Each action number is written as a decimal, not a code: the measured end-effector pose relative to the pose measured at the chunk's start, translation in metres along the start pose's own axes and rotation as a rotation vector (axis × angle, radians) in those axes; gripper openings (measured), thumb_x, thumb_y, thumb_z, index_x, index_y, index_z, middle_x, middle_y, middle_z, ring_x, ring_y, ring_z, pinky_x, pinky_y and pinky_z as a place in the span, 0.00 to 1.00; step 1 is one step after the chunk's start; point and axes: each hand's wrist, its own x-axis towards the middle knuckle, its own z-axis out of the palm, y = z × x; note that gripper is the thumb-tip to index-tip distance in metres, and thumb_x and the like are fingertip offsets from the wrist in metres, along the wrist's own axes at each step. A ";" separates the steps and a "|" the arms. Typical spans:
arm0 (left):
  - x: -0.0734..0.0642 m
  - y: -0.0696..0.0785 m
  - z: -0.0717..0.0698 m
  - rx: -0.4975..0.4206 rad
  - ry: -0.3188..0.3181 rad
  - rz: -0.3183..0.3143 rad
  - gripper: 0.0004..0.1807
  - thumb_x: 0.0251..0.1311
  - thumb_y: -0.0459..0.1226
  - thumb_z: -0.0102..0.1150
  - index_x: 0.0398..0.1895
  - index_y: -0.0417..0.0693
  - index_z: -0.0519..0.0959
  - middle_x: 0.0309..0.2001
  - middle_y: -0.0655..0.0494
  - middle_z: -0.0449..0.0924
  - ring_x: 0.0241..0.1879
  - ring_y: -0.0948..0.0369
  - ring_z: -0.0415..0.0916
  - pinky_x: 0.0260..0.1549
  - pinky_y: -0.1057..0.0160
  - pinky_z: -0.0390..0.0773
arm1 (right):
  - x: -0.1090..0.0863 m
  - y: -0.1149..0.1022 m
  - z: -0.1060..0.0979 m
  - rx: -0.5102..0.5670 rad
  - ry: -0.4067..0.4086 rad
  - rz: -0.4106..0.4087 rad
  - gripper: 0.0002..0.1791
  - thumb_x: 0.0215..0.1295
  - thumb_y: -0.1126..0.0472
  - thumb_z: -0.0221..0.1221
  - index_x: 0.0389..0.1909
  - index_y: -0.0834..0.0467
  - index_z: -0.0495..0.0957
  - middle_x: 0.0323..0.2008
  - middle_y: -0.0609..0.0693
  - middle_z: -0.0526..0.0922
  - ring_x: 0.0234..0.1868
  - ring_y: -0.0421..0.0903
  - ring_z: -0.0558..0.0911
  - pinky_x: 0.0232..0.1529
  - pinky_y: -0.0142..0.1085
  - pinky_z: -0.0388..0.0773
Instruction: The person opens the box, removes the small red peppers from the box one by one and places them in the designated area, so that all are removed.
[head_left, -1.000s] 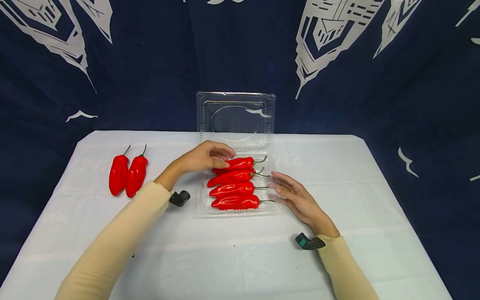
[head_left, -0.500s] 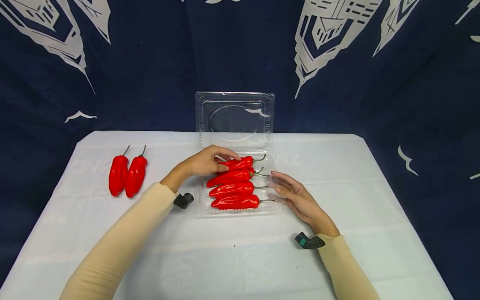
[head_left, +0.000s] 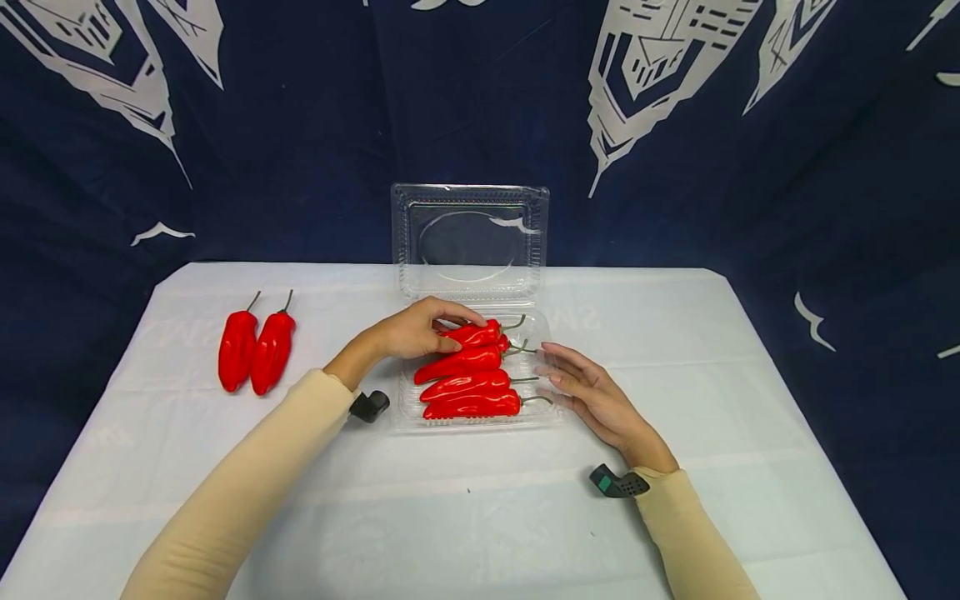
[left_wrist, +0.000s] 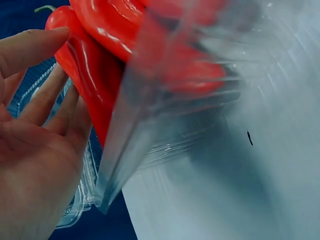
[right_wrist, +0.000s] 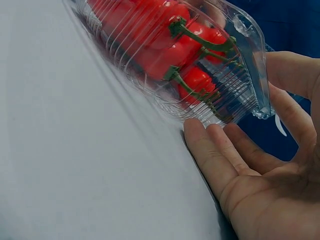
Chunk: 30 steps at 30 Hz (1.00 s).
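Note:
My left hand (head_left: 412, 328) pinches a red pepper (left_wrist: 89, 75) between thumb and fingers, at the back of a clear plastic clamshell container (head_left: 480, 427). In the left wrist view the thumb lies on this pepper's near side, with the fingers behind it. Several more red peppers (head_left: 468, 406) lie in a row inside, their green stems pointing right. One of them is mostly hidden behind its neighbour. At the container's right side, my right hand (head_left: 596, 398) stands with fingers extended, fingertips right at the clear wall in the right wrist view.
Two red peppers (head_left: 273, 353) lie side by side on the white tabletop at the left, stems away from me. The container's clear lid (head_left: 471, 225) stands raised at the back. Behind the table hangs a dark blue patterned cloth (head_left: 300, 125).
My left hand has moved slightly right and toward me with the pepper, closing round it. The peppers in front have shifted a little toward the near side. My right hand has stayed put.

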 end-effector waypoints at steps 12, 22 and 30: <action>-0.005 0.003 0.002 0.041 0.023 -0.018 0.25 0.61 0.26 0.62 0.62 0.51 0.79 0.64 0.50 0.76 0.59 0.47 0.73 0.61 0.49 0.75 | 0.000 0.001 0.001 0.009 -0.003 0.001 0.33 0.75 0.66 0.53 0.77 0.62 0.54 0.79 0.60 0.49 0.70 0.43 0.70 0.62 0.38 0.76; -0.004 0.003 0.000 0.018 0.030 -0.046 0.24 0.57 0.30 0.67 0.59 0.50 0.81 0.62 0.52 0.78 0.58 0.48 0.70 0.55 0.52 0.75 | -0.001 -0.001 0.001 0.004 -0.004 -0.002 0.33 0.75 0.66 0.53 0.77 0.61 0.55 0.79 0.60 0.49 0.71 0.45 0.70 0.62 0.38 0.76; -0.004 0.002 0.001 -0.022 0.012 -0.036 0.25 0.57 0.33 0.68 0.61 0.50 0.80 0.61 0.52 0.78 0.55 0.52 0.74 0.55 0.56 0.77 | 0.000 0.000 0.000 -0.001 -0.004 -0.004 0.34 0.75 0.66 0.53 0.77 0.63 0.53 0.78 0.59 0.50 0.71 0.45 0.70 0.62 0.38 0.76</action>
